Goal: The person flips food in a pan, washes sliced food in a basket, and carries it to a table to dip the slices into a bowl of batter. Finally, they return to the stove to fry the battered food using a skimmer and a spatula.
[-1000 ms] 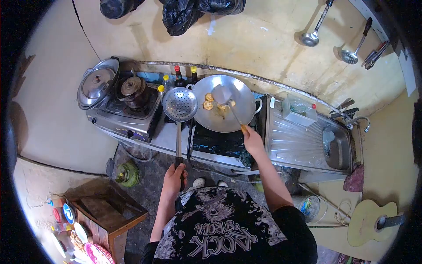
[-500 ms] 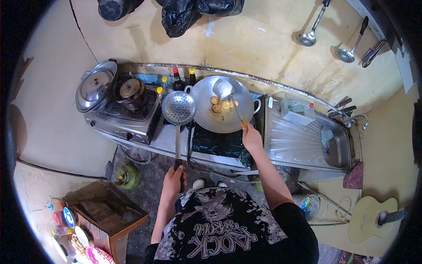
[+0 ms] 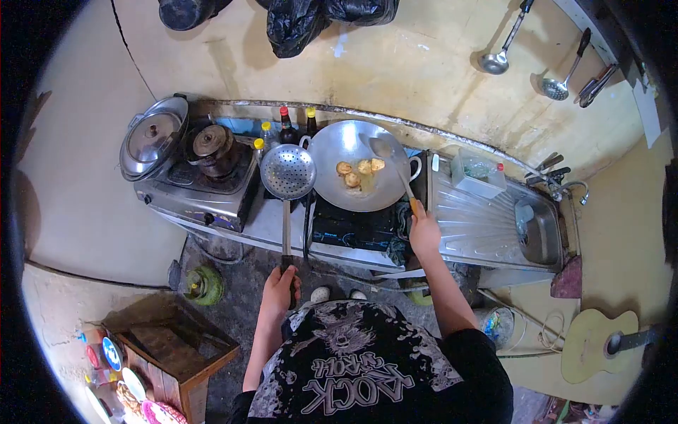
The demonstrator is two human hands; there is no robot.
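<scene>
Spatula (image 3: 382, 147) sits farther R in wok (image 3: 330, 154) now, R hand (image 3: 425, 234) clamped on it, L hand (image 3: 280, 286) on skimmer (image 3: 288, 172); prob. mid-fry, next move likely needs scooping under browned pcs (image 3: 352, 179).

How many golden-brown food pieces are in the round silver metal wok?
4 visible in the wok: left piece, lower piece just below it, middle piece, and right piece beside that. More could be hidden under the brown-handled metal spatula.

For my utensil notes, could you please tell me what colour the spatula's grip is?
The spatula's grip is yellowish-brown; it shows best in the head view.
</scene>
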